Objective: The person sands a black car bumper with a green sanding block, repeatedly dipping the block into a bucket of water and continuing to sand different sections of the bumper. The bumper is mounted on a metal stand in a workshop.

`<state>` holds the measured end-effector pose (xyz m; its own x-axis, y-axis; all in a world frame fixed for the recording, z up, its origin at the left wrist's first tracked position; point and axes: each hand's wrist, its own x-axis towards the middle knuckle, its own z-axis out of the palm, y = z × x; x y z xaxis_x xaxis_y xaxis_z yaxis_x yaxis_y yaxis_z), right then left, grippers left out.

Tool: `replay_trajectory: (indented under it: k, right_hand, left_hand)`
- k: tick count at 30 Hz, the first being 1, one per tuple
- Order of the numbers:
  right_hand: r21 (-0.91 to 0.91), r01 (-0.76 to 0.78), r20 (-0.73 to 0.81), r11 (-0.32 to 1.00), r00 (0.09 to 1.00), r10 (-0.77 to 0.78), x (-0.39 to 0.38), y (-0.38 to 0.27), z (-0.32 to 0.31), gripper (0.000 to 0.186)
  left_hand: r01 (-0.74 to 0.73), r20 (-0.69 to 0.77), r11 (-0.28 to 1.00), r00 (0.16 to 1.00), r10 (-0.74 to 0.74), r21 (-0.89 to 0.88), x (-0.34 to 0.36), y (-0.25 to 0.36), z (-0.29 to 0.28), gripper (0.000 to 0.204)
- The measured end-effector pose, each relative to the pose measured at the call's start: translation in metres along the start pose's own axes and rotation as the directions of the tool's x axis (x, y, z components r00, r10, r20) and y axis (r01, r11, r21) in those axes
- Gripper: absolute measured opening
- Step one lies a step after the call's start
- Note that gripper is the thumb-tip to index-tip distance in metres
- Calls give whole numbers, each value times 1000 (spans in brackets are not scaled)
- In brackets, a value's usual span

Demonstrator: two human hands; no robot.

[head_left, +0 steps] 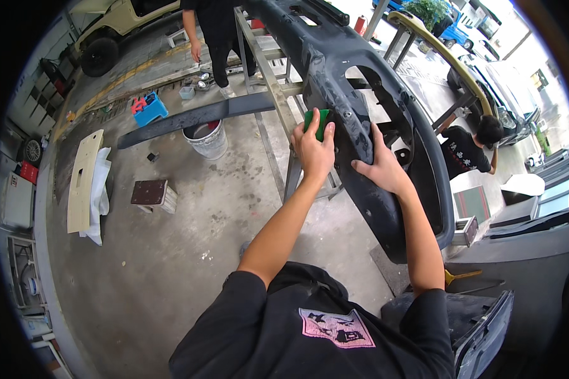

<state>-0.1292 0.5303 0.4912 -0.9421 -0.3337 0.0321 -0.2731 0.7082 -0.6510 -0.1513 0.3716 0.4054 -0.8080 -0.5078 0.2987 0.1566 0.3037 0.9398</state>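
Observation:
A large dark grey plastic car bumper [385,208] rests on a metal stand [267,66], its surface scuffed and patchy. My left hand [316,148] holds a small green pad [322,123] against the bumper's left side, with fingers pressed over it. My right hand [382,167] grips the bumper by a raised ridge beside the large opening, thumb and fingers spread round it. A long dark strip [171,123] reaches out leftward from the stand.
A white bucket [205,145], blue step stool [148,110], small wooden stool [153,196] and cream panel [82,183] stand on the floor. A person in black [215,38] stands ahead; another [461,148] works at a yellow piece on the right. Vehicles are behind.

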Motion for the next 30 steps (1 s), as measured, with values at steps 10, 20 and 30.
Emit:
replay_trajectory:
  k: [10,20,30]
  right_hand:
    - [50,-26,25,998,999,24,1,-7,-3,104]
    - [60,-51,34,997,998,49,1,-10,-5,102]
    - [31,-18,49,999,999,17,4,-3,-2,101]
  left_hand:
    - [-27,-18,1000,999,27,-11,-5,-3,1,49]
    - [-13,-1,999,1000,13,-44,-10,6,-1,50]
    - [-17,6,999,1000,17,-46,-23,2,-1,53]
